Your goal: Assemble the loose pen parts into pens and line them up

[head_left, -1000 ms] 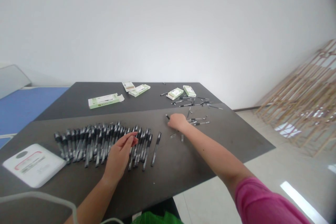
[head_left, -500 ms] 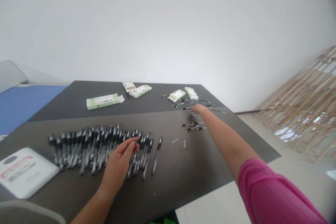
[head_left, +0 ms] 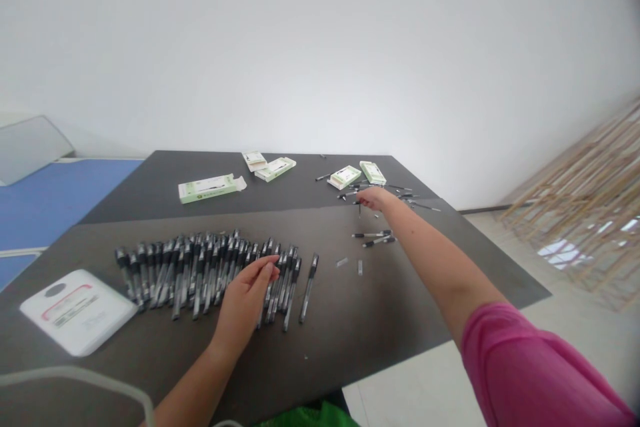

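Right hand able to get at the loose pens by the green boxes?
Likely yes: the right hand is already right by the loose pens, just in front of a green pen box, and nothing seems to block it.

Plain white wall [head_left: 320,47] fills the whole upper view, behind the desk's far edge. Dark skirting strip [head_left: 480,210] runs along the wall base, off the desk's far right corner. Pale glossy tile floor [head_left: 585,333] beyond the desk's right edge, with bright glare [head_left: 555,250] on it. Wooden lattice frame [head_left: 585,213] leans at far right, on the floor, blurred. Blue surface [head_left: 55,207] past the desk's left edge, grey panel [head_left: 30,150] tilted just behind it. Desk [head_left: 350,340] dark, two panels meeting at a seam.
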